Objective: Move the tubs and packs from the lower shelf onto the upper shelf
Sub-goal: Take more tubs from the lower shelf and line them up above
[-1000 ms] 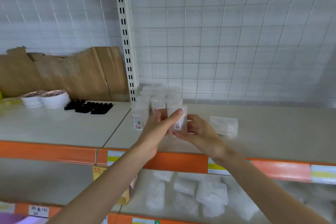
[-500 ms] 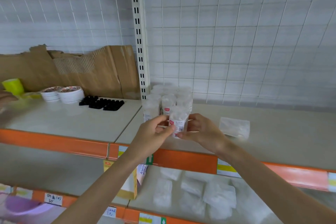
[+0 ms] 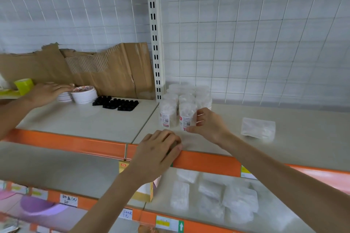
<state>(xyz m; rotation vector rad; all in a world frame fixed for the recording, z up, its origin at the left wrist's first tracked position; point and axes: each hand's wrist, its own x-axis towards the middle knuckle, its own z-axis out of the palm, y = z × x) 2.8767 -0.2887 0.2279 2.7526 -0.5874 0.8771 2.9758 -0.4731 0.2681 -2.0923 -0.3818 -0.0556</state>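
Note:
Several clear tubs point(image 3: 186, 96) with white labels stand clustered on the upper shelf point(image 3: 91, 122) beside the upright post. My right hand point(image 3: 209, 126) grips the front right tub point(image 3: 187, 117), thumb at its base and fingers round its side; the tub stands on the shelf. My left hand point(image 3: 159, 149) rests at the shelf's orange front edge with loosely curled fingers and holds nothing. One clear pack point(image 3: 258, 131) lies on the upper shelf to the right. Several more packs point(image 3: 212, 190) lie on the lower shelf point(image 3: 56, 168).
Another person's hand point(image 3: 47, 91) touches white tape rolls point(image 3: 84, 94) at the upper shelf's left. Black small parts point(image 3: 116, 102) and torn cardboard point(image 3: 98, 70) lie behind. A yellow box point(image 3: 144, 193) stands on the lower shelf under my left wrist. A wire grid backs the shelves.
My left hand let go of the tub and drew back down to the shelf's front edge. My right hand stays on the tub. Another person's hand reached in to the tape rolls.

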